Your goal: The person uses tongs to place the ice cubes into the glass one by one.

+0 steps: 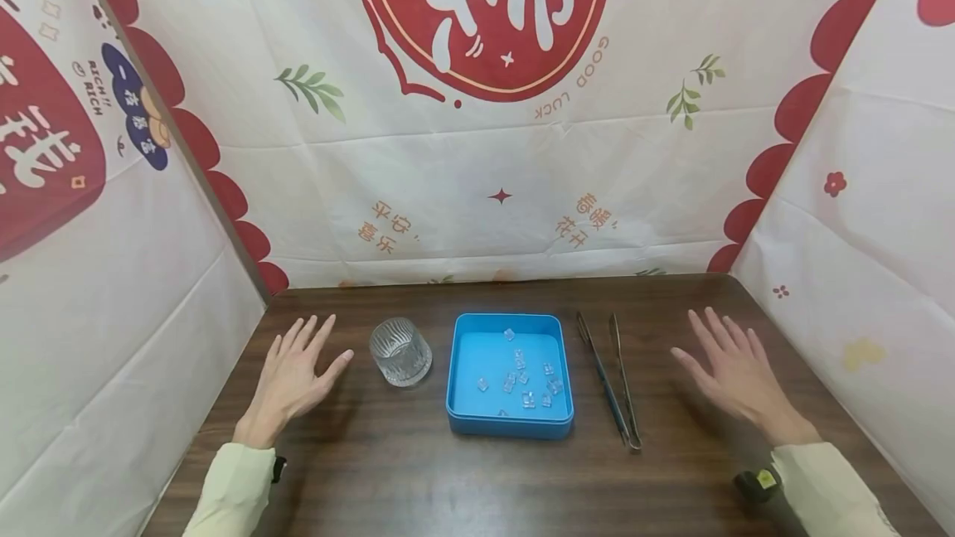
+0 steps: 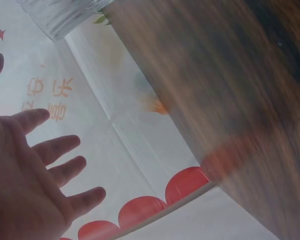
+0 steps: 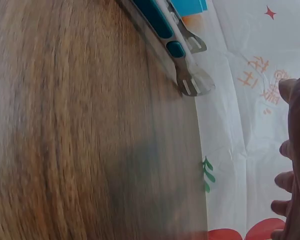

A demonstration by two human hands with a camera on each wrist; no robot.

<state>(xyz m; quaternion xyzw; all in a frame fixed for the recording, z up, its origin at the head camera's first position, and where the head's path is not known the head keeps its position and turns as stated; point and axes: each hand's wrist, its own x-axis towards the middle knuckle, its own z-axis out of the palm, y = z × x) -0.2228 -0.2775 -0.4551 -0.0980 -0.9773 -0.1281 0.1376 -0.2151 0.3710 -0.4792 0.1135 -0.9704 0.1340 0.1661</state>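
Note:
My left hand [image 1: 293, 373] is spread at the left of the table, fingers straight, holding nothing. Just right of it is a ribbed clear glass [image 1: 401, 352], whose edge also shows at the top of the left wrist view. A square blue tray [image 1: 510, 427] sits mid-table with several clear ice-like cubes [image 1: 528, 399] scattered inside. Right of the tray lie metal tongs [image 1: 606, 379] with teal grips, their arms apart; the slotted tips [image 3: 190, 82] show in the right wrist view. My right hand [image 1: 734, 371] is spread at the far right, apart from the tongs.
The dark wooden table [image 1: 418, 479] has a white printed cloth [image 1: 477, 164] standing behind it. More printed cloth walls, left [image 1: 142, 313] and right [image 1: 880, 288], flank the table closely.

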